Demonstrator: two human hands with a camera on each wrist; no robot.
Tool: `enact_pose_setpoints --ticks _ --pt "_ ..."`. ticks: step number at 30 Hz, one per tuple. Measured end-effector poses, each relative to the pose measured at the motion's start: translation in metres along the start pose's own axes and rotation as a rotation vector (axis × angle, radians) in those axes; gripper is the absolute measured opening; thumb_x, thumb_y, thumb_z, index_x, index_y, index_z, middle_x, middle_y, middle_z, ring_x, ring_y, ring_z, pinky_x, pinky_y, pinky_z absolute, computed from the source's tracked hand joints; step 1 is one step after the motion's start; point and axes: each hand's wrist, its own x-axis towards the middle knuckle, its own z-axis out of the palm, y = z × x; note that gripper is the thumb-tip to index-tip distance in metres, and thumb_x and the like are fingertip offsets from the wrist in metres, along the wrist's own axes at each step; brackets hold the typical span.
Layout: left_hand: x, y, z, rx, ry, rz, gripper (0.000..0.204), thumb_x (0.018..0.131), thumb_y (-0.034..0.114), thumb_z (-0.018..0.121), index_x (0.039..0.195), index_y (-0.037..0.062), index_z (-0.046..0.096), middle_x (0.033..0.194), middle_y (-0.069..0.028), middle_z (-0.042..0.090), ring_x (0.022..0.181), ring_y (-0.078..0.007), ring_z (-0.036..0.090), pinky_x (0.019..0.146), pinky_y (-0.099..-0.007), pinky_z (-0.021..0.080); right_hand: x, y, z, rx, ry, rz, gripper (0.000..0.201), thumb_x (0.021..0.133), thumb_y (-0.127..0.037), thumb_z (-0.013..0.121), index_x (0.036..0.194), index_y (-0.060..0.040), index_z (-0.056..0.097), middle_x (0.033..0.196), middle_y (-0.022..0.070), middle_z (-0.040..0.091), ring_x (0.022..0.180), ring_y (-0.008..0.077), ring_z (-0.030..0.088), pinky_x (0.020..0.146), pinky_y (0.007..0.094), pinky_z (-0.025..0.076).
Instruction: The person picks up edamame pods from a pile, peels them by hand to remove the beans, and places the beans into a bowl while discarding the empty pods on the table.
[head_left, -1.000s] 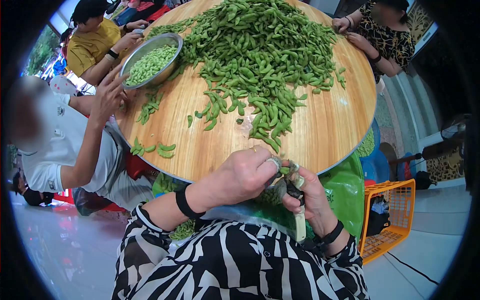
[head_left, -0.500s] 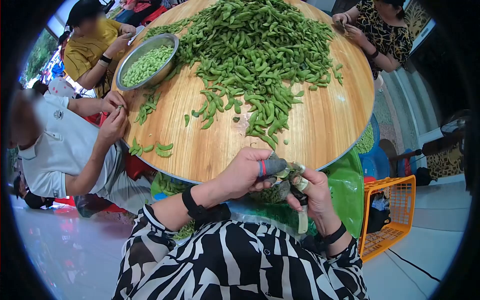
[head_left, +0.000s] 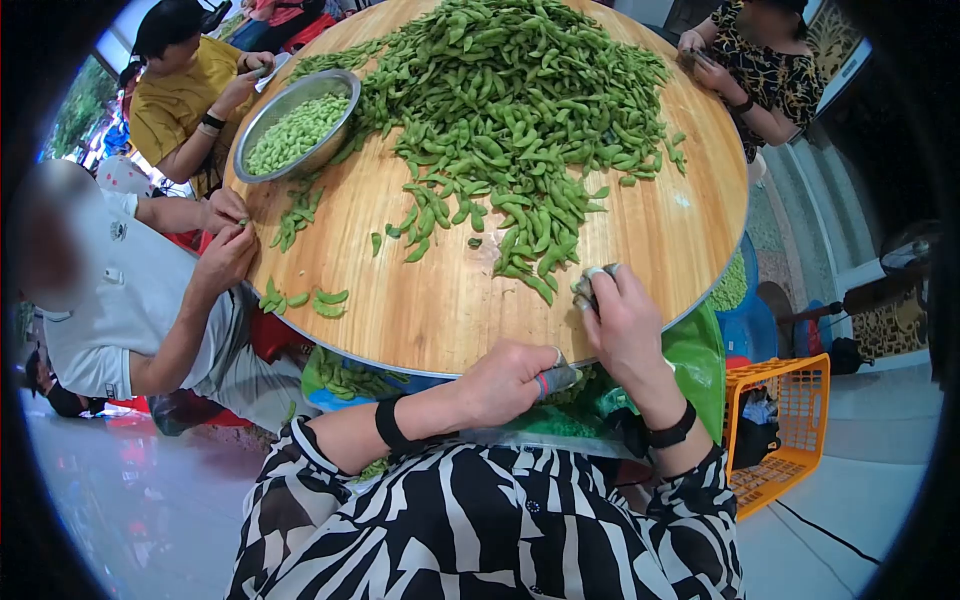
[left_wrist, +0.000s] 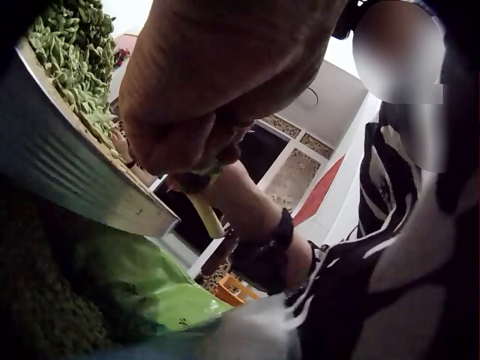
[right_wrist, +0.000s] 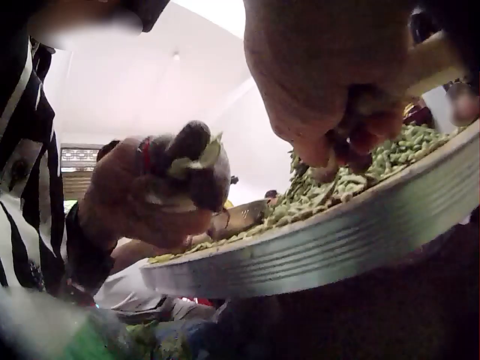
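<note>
My left hand [head_left: 505, 385] is low at the near table edge, with a grey finger cover [head_left: 556, 380] banded in red and blue. In the right wrist view, its covered finger and thumb pinch a split green soybean pod [right_wrist: 208, 154]. My right hand [head_left: 628, 320] is over the front rim of the table, fingers bent downward near the closest pods [head_left: 540, 235]. A pale-handled tool [right_wrist: 435, 64] is gripped in this hand; its working end is hidden by the fingers. The head view hides the handle beneath the hand.
A large heap of soybean pods [head_left: 510, 90] covers the far part of the round wooden table [head_left: 400, 300]. A metal bowl of shelled beans [head_left: 240, 160] stands at left. Several people sit around it. A green bag [head_left: 700, 370] and orange crate [head_left: 822, 410] are at right.
My hands have parted: the right moved forward over the table edge, the left dropped slightly lower. The person at left moved a hand from the bowl back to their other hand.
</note>
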Motion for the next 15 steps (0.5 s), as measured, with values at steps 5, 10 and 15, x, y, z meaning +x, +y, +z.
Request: enact_pose_setpoints --ticks 5,10,15 --pt "-0.005 -0.001 0.001 -0.104 -0.026 -0.015 0.010 0.087 0.003 0.056 0.094 -0.0013 0.061 0.069 -0.0116 0.059 0.063 -0.0143 0.056 0.061 -0.0295 0.047 0.007 0.009 0.022 -0.126 -0.093 -0.008 0.011 0.079 -0.006 0.059 0.087 -0.0028 0.053 0.087 0.0146 0.051 0.078 0.0334 0.058 0.063 0.0417 0.050" --pt "-0.007 0.004 -0.006 -0.196 -0.069 -0.148 0.015 0.087 0.004 0.057 0.100 -0.0013 0.062 0.073 -0.0138 0.063 0.065 -0.0159 0.058 0.064 -0.0293 0.048 -0.001 0.008 0.016 -0.151 -0.185 0.043 0.011 0.078 -0.007 0.059 0.083 -0.0031 0.051 0.082 0.0156 0.051 0.069 0.0351 0.058 0.059 0.0436 0.049" --pt "-0.010 -0.005 -0.003 -0.030 0.041 -0.071 0.015 0.082 0.009 0.066 0.091 -0.0017 0.060 0.071 -0.0166 0.060 0.060 -0.0224 0.057 0.059 -0.0334 0.047 -0.041 -0.011 -0.024 0.042 -0.325 -0.034 0.016 0.078 -0.008 0.062 0.088 -0.0033 0.052 0.082 0.0150 0.050 0.070 0.0360 0.057 0.058 0.0439 0.048"
